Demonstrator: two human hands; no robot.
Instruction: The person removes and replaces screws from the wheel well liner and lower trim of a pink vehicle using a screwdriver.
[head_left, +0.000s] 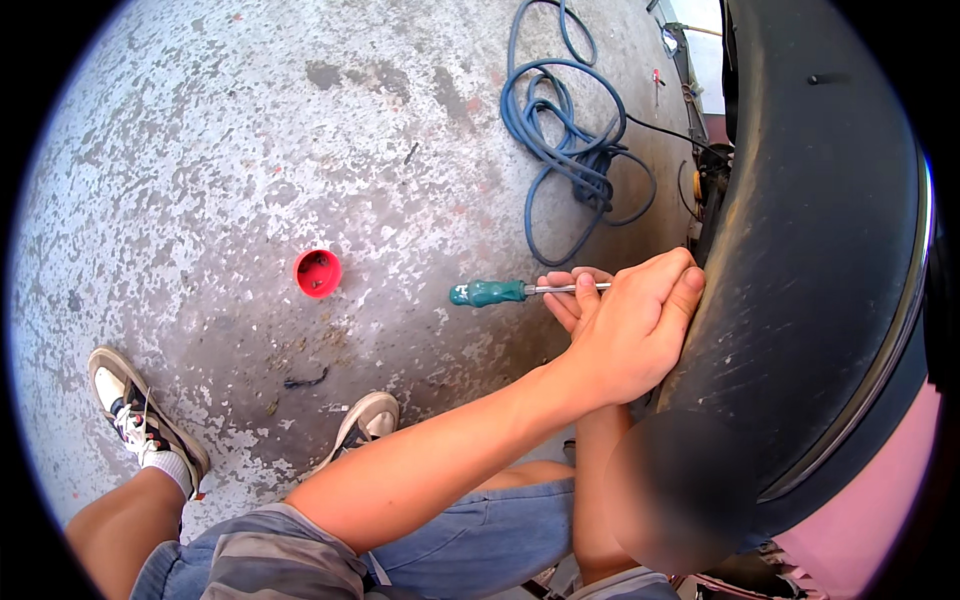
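My left hand is closed, its curled fingers pressed against the edge of a black curved bumper. Whatever those fingertips grip is hidden. Partly behind it, my right hand holds a screwdriver by its metal shaft. The green handle points left, away from the bumper, and the shaft's far end disappears behind my left hand. My left forearm crosses over the right one.
A small red cup with small dark pieces inside stands on the worn concrete floor. A blue hose lies coiled beyond my hands. Pink bodywork shows below the bumper. A dark strip lies near my shoes.
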